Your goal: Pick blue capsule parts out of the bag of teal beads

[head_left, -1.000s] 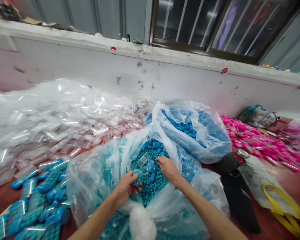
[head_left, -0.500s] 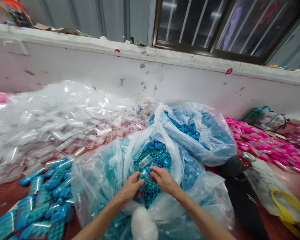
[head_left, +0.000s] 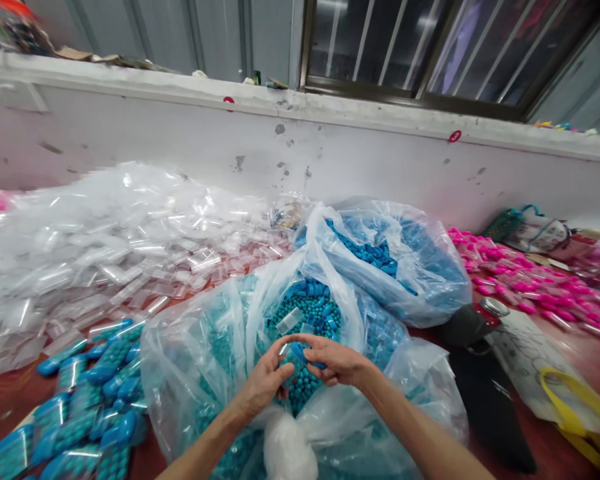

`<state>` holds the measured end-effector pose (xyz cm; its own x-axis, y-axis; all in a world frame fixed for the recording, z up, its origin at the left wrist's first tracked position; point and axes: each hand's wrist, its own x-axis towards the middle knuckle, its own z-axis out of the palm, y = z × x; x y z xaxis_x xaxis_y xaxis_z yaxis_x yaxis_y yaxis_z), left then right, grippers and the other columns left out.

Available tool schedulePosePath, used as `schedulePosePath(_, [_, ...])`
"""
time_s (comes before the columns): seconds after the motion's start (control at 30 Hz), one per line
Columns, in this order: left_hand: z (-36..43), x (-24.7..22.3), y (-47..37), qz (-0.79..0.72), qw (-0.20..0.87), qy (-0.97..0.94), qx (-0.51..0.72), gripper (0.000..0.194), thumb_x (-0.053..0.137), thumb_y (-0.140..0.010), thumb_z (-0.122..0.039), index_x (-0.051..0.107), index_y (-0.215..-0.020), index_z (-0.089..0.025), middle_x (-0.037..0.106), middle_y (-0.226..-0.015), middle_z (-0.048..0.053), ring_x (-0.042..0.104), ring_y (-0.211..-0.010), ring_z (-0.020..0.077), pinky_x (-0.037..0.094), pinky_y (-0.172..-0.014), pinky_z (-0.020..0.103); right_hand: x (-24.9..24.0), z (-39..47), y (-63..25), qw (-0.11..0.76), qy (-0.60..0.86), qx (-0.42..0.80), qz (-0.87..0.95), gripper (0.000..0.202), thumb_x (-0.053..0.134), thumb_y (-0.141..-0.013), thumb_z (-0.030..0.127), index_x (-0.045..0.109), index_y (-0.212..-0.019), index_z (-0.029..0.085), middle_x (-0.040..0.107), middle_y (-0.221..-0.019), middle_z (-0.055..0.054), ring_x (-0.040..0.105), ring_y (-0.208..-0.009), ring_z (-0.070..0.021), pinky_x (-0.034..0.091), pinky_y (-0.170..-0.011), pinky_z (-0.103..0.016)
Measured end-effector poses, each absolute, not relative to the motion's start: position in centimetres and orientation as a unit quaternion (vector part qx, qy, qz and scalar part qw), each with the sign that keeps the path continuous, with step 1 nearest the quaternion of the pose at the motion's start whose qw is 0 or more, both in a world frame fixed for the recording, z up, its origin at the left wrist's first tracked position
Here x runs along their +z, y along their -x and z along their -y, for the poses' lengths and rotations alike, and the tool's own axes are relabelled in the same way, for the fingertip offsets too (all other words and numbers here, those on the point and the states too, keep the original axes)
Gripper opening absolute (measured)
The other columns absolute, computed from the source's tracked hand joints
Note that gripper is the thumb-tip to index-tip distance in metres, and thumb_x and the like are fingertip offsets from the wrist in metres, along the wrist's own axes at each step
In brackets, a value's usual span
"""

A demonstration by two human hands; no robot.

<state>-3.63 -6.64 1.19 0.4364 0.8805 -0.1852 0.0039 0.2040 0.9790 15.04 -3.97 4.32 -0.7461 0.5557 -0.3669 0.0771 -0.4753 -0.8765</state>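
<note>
Over the mouth of an open plastic bag, both my hands meet at the fingertips. My left hand is closed around a small clear container, mostly hidden by the fingers. My right hand pinches a blue plastic cap against it. Beneath them the bag holds loose teal beads, with more blue caps and a clear empty container lying on top. Just below my hands a white rounded bundle bulges up at the front of the bag.
Filled blue-capped containers lie at the left on the red table. Behind them is a heap of clear containers. A second bag holds blue caps. Pink pieces, a metal-lidded jar and a yellow-handled bag are right.
My right hand has turned flatter and its fingers have come across to meet the left hand's, with the blue cap between them. The view has shifted slightly.
</note>
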Motion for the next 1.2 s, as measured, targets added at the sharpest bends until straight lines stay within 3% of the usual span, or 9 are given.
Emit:
schedulePosePath(0.13, [6.9, 1.4, 3.6, -0.404, 0.656, -0.547, 0.326, 0.07, 0.059, -0.072, -0.046, 0.033, -0.131, -0.018, 0.051, -0.069, -0.002, 0.043, -0.039, 0.0057, 0.034, -0.038, 0.018, 3.4, 3.5, -15.5, 0.115, 0.297, 0.831, 0.456, 0.06, 0.059, -0.077, 0.045, 0.033, -0.126, 0.025, 0.037, -0.047, 0.013, 0.014, -0.032, -0.0014, 0.014, -0.032, -0.012])
schedulePosePath(0.27, [7.4, 1.7, 3.3, -0.396, 0.646, -0.562, 0.331, 0.053, 0.055, -0.075, -0.041, 0.046, -0.122, -0.018, 0.052, -0.068, -0.002, 0.035, -0.039, 0.005, 0.033, -0.038, 0.018, 3.5, 3.6, -15.4, 0.096, 0.281, 0.832, 0.468, 0.062, 0.062, -0.076, 0.042, 0.035, -0.128, 0.025, 0.033, -0.045, 0.013, 0.019, -0.032, -0.0022, 0.014, -0.032, -0.012])
schedulePosePath(0.43, [7.8, 1.6, 2.5, -0.443, 0.558, -0.58, 0.395, 0.034, 0.055, -0.074, -0.035, 0.058, -0.104, -0.019, 0.058, -0.082, 0.002, 0.05, -0.06, 0.0113, 0.041, -0.052, 0.019, 4.6, 4.2, -14.8, 0.132, 0.331, 0.798, 0.486, 0.049, 0.06, -0.077, 0.04, 0.043, -0.119, 0.022, 0.034, -0.046, 0.012, 0.022, -0.033, -0.0023, 0.012, -0.03, -0.012])
schedulePosePath(0.5, [7.7, 1.4, 2.5, -0.458, 0.577, -0.554, 0.387, 0.037, 0.056, -0.072, -0.039, 0.056, -0.103, -0.018, 0.056, -0.074, 0.0, 0.049, -0.052, 0.0104, 0.039, -0.046, 0.019, 4.5, 4.4, -14.7, 0.145, 0.363, 0.795, 0.465, 0.044, 0.063, -0.075, 0.039, 0.046, -0.111, 0.02, 0.038, -0.048, 0.012, 0.024, -0.034, -0.0019, 0.014, -0.03, -0.012])
schedulePosePath(0.7, [7.1, 1.4, 3.3, -0.454, 0.687, -0.452, 0.342, 0.062, 0.055, -0.066, -0.056, 0.037, -0.113, -0.018, 0.051, -0.054, -0.005, 0.049, -0.036, 0.012, 0.03, -0.033, 0.018, 3.1, 4.8, -14.4, 0.331, 0.385, 0.772, 0.382, 0.042, 0.072, -0.06, 0.042, 0.048, -0.083, 0.017, 0.051, -0.074, 0.002, 0.052, -0.054, -0.0079, 0.043, -0.041, -0.019])
schedulePosePath(0.87, [7.2, 2.3, 2.8, -0.47, 0.654, -0.49, 0.333, 0.055, 0.055, -0.069, -0.052, 0.039, -0.11, -0.018, 0.047, -0.056, -0.007, 0.041, -0.032, 0.0073, 0.027, -0.031, 0.017, 2.9, 5.6, -13.0, 0.405, 0.501, 0.575, 0.504, 0.052, 0.062, -0.069, 0.034, 0.045, -0.114, 0.015, 0.056, -0.079, -0.001, 0.057, -0.067, -0.0166, 0.05, -0.056, -0.03])
schedulePosePath(1.0, [7.8, 3.3, 2.0, -0.491, 0.629, -0.478, 0.367, 0.056, 0.051, -0.072, -0.045, 0.035, -0.12, -0.019, 0.044, -0.057, -0.008, 0.036, -0.034, 0.0061, 0.029, -0.034, 0.018, 3.5, 7.4, -12.0, 0.354, 0.498, 0.429, 0.665, 0.045, 0.047, -0.082, 0.028, 0.043, -0.124, 0.015, 0.057, -0.106, -0.009, 0.053, -0.098, -0.0221, 0.042, -0.088, -0.039])
schedulePosePath(1.13, [8.1, 4.0, 1.7, -0.456, 0.632, -0.45, 0.436, 0.058, 0.057, -0.068, -0.038, 0.04, -0.119, -0.016, 0.056, -0.073, -0.001, 0.053, -0.065, 0.0134, 0.042, -0.059, 0.022, 3.4, 8.7, -11.2, 0.272, 0.474, 0.389, 0.742, 0.087, 0.068, -0.063, 0.026, 0.021, -0.136, 0.012, 0.031, -0.135, -0.016, 0.03, -0.124, -0.0294, 0.031, -0.1, -0.043])
schedulePosePath(1.2, [8.2, 4.0, 1.6, -0.442, 0.636, -0.444, 0.451, 0.053, 0.06, -0.066, -0.038, 0.044, -0.112, -0.016, 0.058, -0.079, 0.0, 0.053, -0.076, 0.0157, 0.042, -0.069, 0.023, 3.1, 8.9, -10.8, 0.266, 0.483, 0.353, 0.756, 0.093, 0.07, -0.058, 0.023, 0.019, -0.135, 0.009, 0.034, -0.131, -0.019, 0.033, -0.122, -0.0309, 0.033, -0.098, -0.045])
